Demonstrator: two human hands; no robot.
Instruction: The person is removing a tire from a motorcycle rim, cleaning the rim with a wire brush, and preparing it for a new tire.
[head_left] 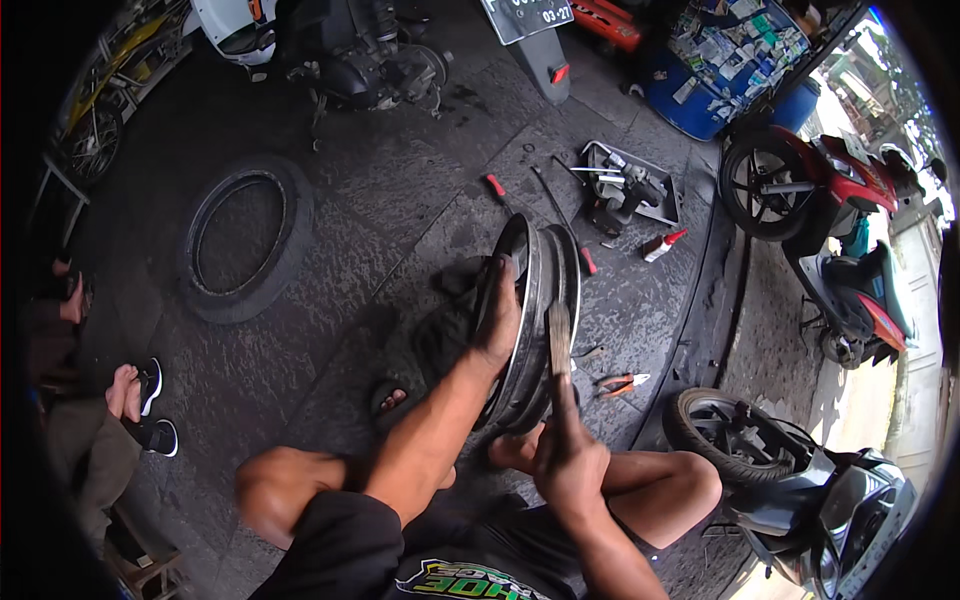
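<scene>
Right hand (568, 462) is clenched around a flat metal tool (559, 342), its tip laid against the rim's edge. Just beyond, left hand (500, 318) grips the wheel rim (540, 300), standing upright on the floor (400, 190) between the knees. Pliers (622, 383) lie near right; farther left, a loose tyre (243, 237); far right, a tool tray (632, 185).

We see a bare metal wheel rim (535, 320) standing upright on its edge on the dark floor, tilted slightly, its silvery wall dulled and grimy. Against its near edge rests a flat, narrow metal tool (559, 340), probably a file or tyre lever, though blur hides its tip. It stands nearly vertical, its upper end touching the rim's lip.
</scene>
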